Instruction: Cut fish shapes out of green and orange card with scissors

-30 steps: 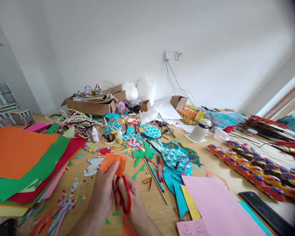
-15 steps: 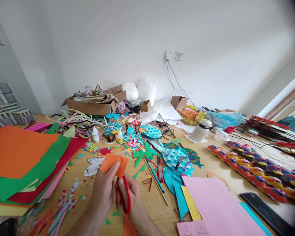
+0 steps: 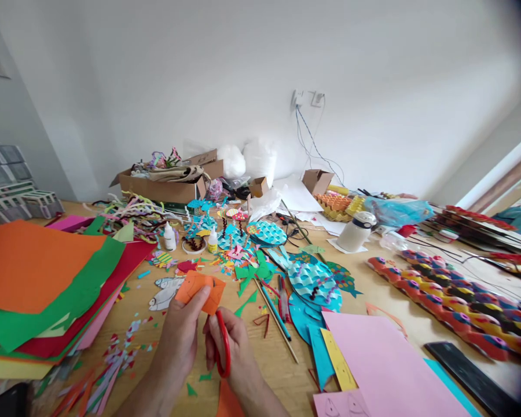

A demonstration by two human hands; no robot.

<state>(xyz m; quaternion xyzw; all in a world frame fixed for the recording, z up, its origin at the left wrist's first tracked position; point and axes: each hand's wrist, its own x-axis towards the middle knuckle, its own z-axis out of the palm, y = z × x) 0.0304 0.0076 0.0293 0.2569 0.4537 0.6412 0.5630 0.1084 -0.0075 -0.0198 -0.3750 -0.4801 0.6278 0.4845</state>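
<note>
A small orange paper [image 3: 194, 284] was pinched by the left hand [image 3: 180, 333], with the thumb pressed flat on its front; the fingers at the back were hidden. Dark lines were drawn on the paper. Red scissors [image 3: 226, 347] were gripped by the right hand [image 3: 237, 336], with the fingers curled at the handle loops. Most of the blades were hidden, so it cannot be told if they were spread. The paper was held up over the table [image 3: 264, 365], at 12 o'clock from the two wrists, with its low edge near the scissors.

Another orange piece [image 3: 229, 399] was seen at 6 o'clock, partly covered by the right arm. At 10 o'clock from the hands, just beside the held paper, gray paper fish [image 3: 164, 296] were laid. Thin paper strips [image 3: 104, 382] were scattered at 8 o'clock. A blue pen [image 3: 282, 321] and a wooden stick [image 3: 286, 341] were set side by side at 3 o'clock. Green scraps [image 3: 256, 269] were piled at 1 o'clock, and a big blue fish [image 3: 315, 281] was placed at 2 o'clock.

Farther out, a pile of big colored sheets [image 3: 39, 266] was stacked at 9 o'clock, and a pink sheet [image 3: 382, 359] was spread at 3 o'clock. A white glue bottle [image 3: 169, 237] was stood upright at 11 o'clock.
</note>
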